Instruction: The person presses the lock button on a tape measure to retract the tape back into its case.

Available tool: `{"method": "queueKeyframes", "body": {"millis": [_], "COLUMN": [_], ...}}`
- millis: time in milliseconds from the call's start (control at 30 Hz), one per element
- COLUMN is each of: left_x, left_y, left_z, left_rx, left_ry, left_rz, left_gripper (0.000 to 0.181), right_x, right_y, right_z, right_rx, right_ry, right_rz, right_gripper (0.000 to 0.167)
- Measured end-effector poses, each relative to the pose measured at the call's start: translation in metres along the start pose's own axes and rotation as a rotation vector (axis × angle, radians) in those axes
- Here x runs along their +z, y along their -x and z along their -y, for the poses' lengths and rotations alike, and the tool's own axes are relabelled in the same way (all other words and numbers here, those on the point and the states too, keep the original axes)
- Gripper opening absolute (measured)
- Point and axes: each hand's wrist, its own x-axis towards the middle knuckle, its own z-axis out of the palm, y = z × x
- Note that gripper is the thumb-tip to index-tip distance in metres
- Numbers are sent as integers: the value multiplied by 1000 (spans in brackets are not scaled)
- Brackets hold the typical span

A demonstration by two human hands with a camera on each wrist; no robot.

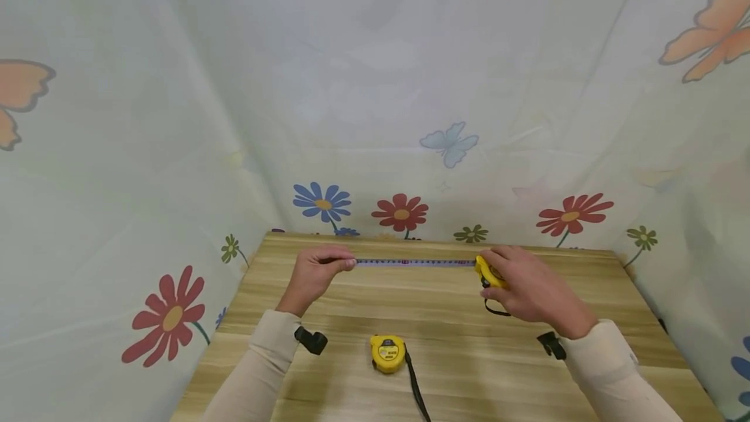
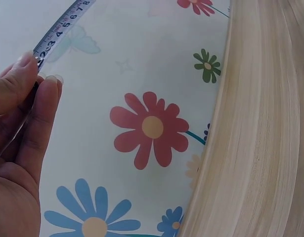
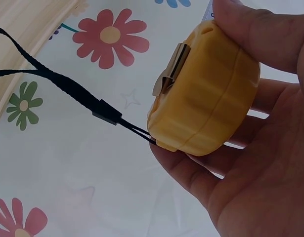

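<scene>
A yellow tape measure (image 3: 206,94) is gripped in my right hand (image 1: 527,285), its black wrist strap (image 3: 72,89) hanging free. From its case a white blade (image 1: 418,262) with dark numbers runs straight across to my left hand (image 1: 313,275). Thumb and fingertips of that hand pinch the blade's end, and in the left wrist view the low numbers of the blade (image 2: 58,32) show just beyond them. The end hook is hidden by the fingers. Between the forearms, a second yellow tape measure (image 1: 388,353) lies on the table, apart from both hands.
The wood-grain table (image 1: 334,318) meets a pale curtain (image 1: 363,83) printed with flowers and butterflies at its back and sides. A black strap (image 1: 415,386) trails from the lying tape measure toward the near edge. Dark bands with small devices circle both wrists.
</scene>
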Motion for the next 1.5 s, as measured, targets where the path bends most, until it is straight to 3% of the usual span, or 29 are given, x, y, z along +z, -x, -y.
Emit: {"method": "queueKeyframes", "body": {"millis": [200, 467, 900, 1500], "left_x": [0, 1, 3, 8], "left_y": [0, 3, 3, -1], "left_z": [-3, -3, -6, -9], "left_rx": [-8, 30, -15, -7], "left_ry": [-2, 12, 3, -5], "left_rz": [1, 5, -5, 6], "left_gripper": [12, 9, 12, 10], "right_x": [-2, -2, -1, -2], "right_y": [1, 3, 1, -1], "right_z": [1, 4, 4, 2], "right_rx": [2, -6, 0, -1], "right_ry": [-1, 9, 2, -6], "right_rz": [-4, -4, -8, -8], "right_gripper": [60, 60, 61, 61]}}
